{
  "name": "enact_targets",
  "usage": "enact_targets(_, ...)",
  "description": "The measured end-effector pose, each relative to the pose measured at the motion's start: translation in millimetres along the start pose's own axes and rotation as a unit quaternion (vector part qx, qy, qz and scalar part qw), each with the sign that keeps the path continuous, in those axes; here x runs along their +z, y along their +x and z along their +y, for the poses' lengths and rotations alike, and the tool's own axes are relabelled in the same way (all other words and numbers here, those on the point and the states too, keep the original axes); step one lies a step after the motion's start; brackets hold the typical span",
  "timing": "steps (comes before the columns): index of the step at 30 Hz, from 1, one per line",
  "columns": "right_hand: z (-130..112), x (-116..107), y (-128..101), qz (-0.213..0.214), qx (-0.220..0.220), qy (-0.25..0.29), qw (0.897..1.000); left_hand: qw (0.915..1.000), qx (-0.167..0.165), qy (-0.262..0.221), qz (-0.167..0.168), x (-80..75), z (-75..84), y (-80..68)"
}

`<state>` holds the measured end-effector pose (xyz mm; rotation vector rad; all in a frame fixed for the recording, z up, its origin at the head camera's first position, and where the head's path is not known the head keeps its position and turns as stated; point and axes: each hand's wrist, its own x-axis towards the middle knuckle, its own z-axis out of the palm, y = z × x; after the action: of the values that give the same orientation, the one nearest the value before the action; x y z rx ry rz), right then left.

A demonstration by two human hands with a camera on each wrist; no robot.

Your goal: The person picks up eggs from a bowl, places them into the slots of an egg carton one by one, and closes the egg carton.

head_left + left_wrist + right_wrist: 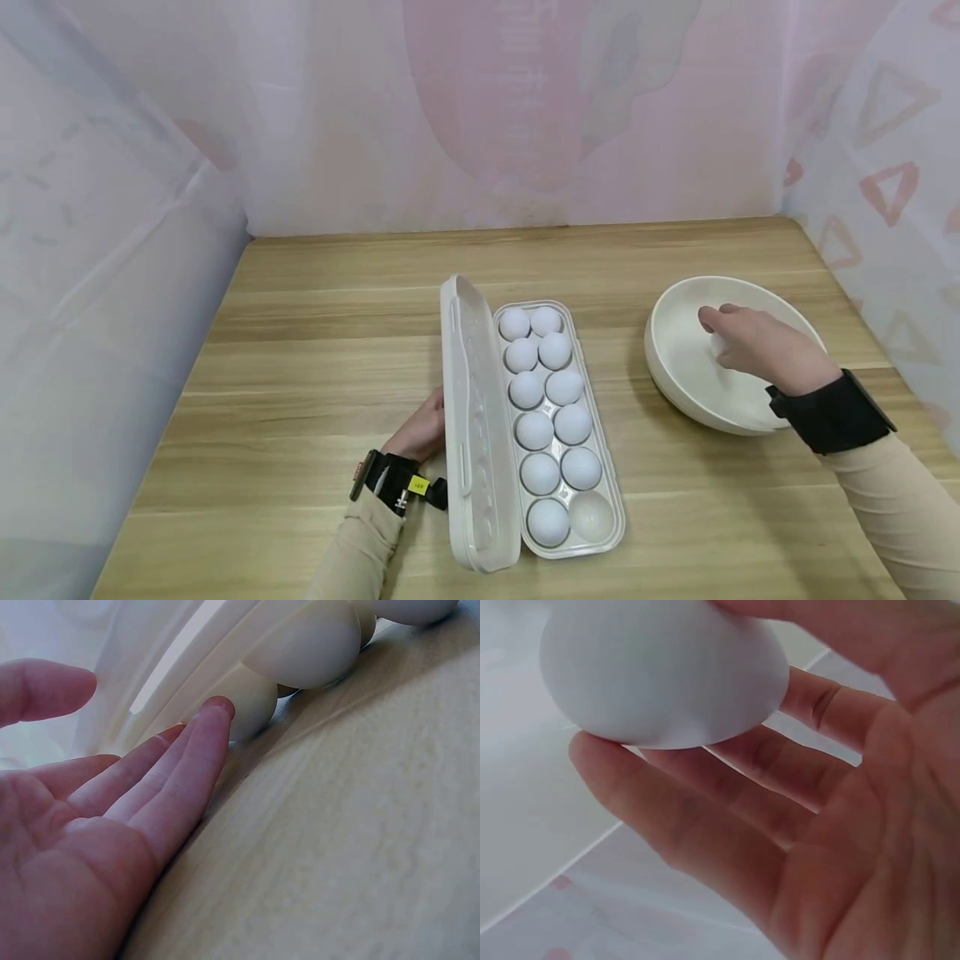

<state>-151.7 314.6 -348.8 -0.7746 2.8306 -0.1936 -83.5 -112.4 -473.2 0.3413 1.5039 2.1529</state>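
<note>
A: Right hand [753,346] is over the bowl [678,367], and there's an egg [664,671] in it, held between fingers [727,825] and thumb, up at the fingertips.

B: Wrist view confirms it: fingers curled under the egg, thumb on top, palm lying free behind it. From the head camera you only catch a white sliver of egg under the knuckles.

A: And the hand sits inside the bowl's rim, on the far half, with the egg low against the white inside.

B: Touching the bowl? Can't tell from here.

A: Over to the left hand [420,433]. It's flat and relaxed, fingers straight, gripping nothing, fingertips up against the raised lid [468,417] of the carton [607,533].

B: The close view shows the fingers lying along the table [315,350], tips touching the carton's pale underside.

A: Carton's open, lid standing on its left edge. Eleven eggs in two rows, and the near-right cup [592,514] holds none.

B: Bowl stands right of the carton, well apart from it.
</note>
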Motion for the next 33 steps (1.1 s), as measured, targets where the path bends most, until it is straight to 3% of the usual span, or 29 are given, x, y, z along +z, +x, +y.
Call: enact_targets(33, -44.2, -17.0, -15.3, 0.071, -0.048, -0.027, 0.996, 0.9999, -0.007, 0.008, 0.003, 1.4, 2.7, -0.1)
